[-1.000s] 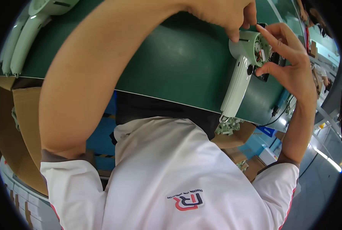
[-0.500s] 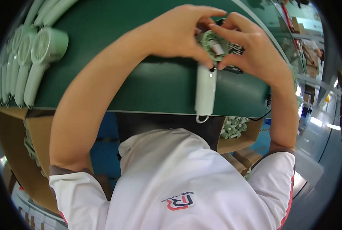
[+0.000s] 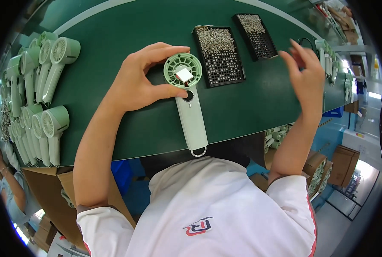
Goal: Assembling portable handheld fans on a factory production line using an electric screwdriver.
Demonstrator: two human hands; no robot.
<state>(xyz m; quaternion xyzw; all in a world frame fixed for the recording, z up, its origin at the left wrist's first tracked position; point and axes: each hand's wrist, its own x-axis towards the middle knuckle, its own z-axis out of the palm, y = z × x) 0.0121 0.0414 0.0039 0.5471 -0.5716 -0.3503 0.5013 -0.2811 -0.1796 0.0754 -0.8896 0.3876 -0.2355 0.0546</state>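
I am pinching the fan (image 3: 186, 94) with my left hand (image 3: 141, 79), fingers clamped around its round head as it is lying on the green surface (image 3: 113, 124). My right hand (image 3: 305, 73) is hovering with fingers apart, just right of two screw trays (image 3: 220, 55).

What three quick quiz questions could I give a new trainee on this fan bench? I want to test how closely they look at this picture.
1. True or false: the left hand grips the round head of the pale green handheld fan.
2. What does the right hand hold?
A. a screw tray
B. nothing
C. a fan
3. Where do the finished fans lie, to the person's left or right?

Key:
1. True.
2. B: it hovers open near the two black screw trays.
3. Left, in a row on the green table.
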